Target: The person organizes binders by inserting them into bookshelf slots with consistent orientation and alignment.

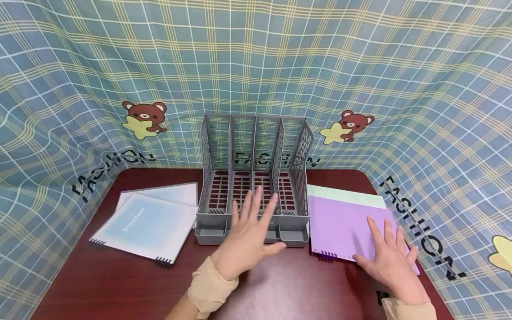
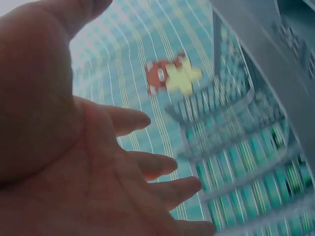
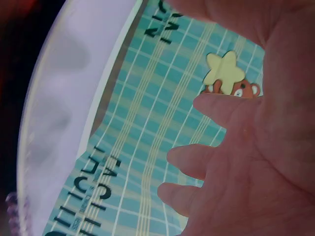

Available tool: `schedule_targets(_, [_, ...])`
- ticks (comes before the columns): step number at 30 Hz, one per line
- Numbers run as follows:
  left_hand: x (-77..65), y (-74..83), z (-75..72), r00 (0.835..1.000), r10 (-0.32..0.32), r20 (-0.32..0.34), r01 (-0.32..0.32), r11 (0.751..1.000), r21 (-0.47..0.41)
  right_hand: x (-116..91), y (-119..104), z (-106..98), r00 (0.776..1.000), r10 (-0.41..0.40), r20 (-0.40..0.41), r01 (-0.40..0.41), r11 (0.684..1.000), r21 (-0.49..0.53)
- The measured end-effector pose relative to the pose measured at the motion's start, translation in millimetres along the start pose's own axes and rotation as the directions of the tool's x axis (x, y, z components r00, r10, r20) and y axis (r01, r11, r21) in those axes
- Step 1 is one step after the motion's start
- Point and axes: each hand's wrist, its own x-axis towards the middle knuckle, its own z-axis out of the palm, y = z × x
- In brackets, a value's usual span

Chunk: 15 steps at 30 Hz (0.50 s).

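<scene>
A grey desk file rack with several upright compartments stands in the middle of the table, small trays along its front. My left hand is spread in front of it, fingers straight, holding nothing; the left wrist view shows the palm beside the rack. Over the right side of a purple spiral notebook, my right hand has its fingers extended; whether it touches the cover I cannot tell. A pale green notebook lies partly under the purple one.
Left of the rack lies a light blue spiral notebook marked "freedom", overlapping another pale notebook. The dark red table is surrounded by a plaid cloth printed with bears and stars.
</scene>
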Motion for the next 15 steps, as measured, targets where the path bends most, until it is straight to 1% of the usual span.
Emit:
schedule_targets(3, [7.1,17.6,12.4,0.997,0.08,0.021,-0.08,0.997,0.021,-4,7,2,0.999,0.022,0.025,-0.022,1.0,0.001])
schedule_targets(7, [17.3,38.7,33.6,0.984,0.168,0.052,-0.17,0.984,0.047,-7,13,7,0.999,0.031,0.039,-0.031,0.999,0.02])
schedule_targets(11, [25.4,58.9,54.5,0.966,0.241,0.095,-0.248,0.966,0.068,-9,19,13,0.996,0.043,0.077,-0.046,0.998,0.032])
schedule_targets(15, [29.8,77.6,72.1,0.946,0.302,0.121,-0.313,0.946,0.087,-9,25,15,0.989,0.072,0.132,-0.078,0.996,0.041])
